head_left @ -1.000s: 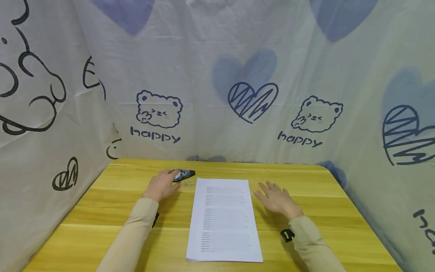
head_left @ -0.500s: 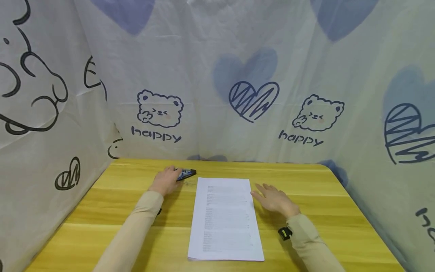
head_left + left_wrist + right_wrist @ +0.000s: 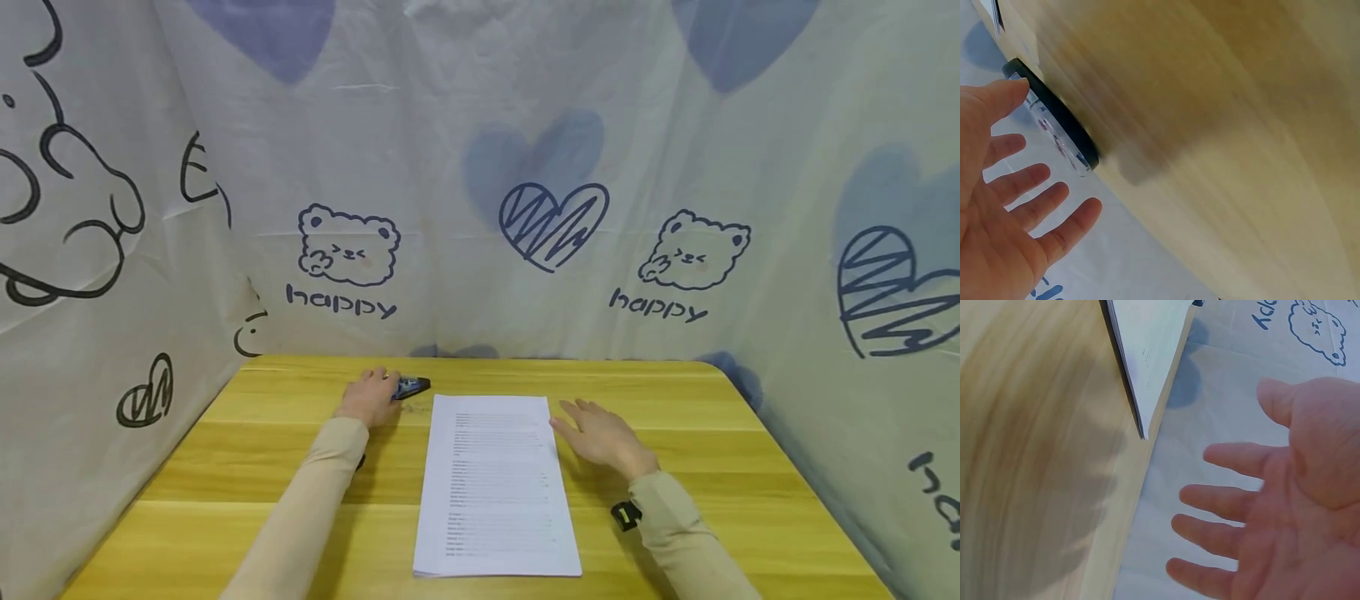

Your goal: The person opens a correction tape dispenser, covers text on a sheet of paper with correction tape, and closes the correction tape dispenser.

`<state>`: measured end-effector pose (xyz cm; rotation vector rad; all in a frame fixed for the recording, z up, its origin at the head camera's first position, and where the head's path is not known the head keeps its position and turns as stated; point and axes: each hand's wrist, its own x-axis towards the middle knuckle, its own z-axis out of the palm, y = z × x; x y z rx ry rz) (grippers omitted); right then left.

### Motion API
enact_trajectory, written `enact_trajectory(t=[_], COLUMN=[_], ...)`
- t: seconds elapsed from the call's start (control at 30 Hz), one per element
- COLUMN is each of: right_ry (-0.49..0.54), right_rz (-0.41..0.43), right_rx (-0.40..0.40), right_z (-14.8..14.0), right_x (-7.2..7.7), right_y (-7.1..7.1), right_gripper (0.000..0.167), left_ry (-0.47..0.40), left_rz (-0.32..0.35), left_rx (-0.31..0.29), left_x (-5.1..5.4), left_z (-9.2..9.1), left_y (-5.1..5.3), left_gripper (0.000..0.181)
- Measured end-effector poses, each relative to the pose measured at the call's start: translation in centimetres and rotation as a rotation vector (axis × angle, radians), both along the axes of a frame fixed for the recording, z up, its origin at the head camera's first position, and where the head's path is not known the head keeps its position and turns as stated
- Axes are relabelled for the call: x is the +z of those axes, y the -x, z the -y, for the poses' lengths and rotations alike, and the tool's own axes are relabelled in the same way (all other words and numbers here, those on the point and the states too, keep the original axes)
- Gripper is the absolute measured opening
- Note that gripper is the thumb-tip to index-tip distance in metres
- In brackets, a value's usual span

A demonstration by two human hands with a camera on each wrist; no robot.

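My left hand (image 3: pixel 369 398) is at a small pointed item (image 3: pixel 411 387) with a dark base and a clear, blue-tinted casing, near the table's back edge. In the left wrist view the thumb overlaps one end of this item (image 3: pixel 1060 128), and the other fingers are spread and loosely bent. Whether the thumb touches it, I cannot tell. A thin stack of printed paper (image 3: pixel 495 487) lies flat at the middle of the table. Just right of the stack's upper right edge is my right hand (image 3: pixel 603 435), its fingers loosely extended and holding nothing; the stack's corner (image 3: pixel 1147 394) shows beyond them.
The yellow wood-grain table (image 3: pixel 247 467) ends at the back against a hanging pale cloth (image 3: pixel 450 308) with printed hearts and bears. More of this cloth hangs along the left and right sides. A dark band (image 3: pixel 626 515) is on my right wrist.
My left hand has moved slightly right and farther over the small item, covering more of it. The right hand has shifted a little left toward the paper.
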<state>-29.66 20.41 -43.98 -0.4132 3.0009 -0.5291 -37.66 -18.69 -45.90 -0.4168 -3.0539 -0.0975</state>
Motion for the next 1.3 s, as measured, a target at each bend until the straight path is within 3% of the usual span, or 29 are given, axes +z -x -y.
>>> enact_trajectory(t=[0.13,0.27,0.57,0.73,0.97,1.3], right_ry=[0.039,0.061,0.102,0.128,0.107,0.086], right_rz=[-0.084,-0.116,-0.093,-0.071,-0.046,-0.024], right_rx=[-0.005,-0.008,0.048,0.094,0.147,0.147], right_z=[0.3,0.8,2.4,3.6,4.6,5.0], right_x=[0.0,0.0,-0.5,-0.4,-0.1,0.0], right_y=[0.3,0.6,1.2,1.3,1.4,1.2], right_gripper=[0.056,0.052,0.042,0.039,0.038,0.037], left_ry=[0.001,-0.006,-0.069,-0.061,-0.073,-0.110], left_rz=[0.025,0.066,0.138,0.172,0.160,0.145], left_rx=[0.013,0.025,0.071,0.080,0.087,0.088], left_x=[0.0,0.0,0.0,-0.1,-0.4,-0.4], left_z=[-0.2,-0.1,0.1,0.1,0.0,-0.2], left_y=[0.3,0.6,0.6,0.3,0.0,0.0], left_gripper=[0.057,0.058,0.059,0.057,0.054,0.057])
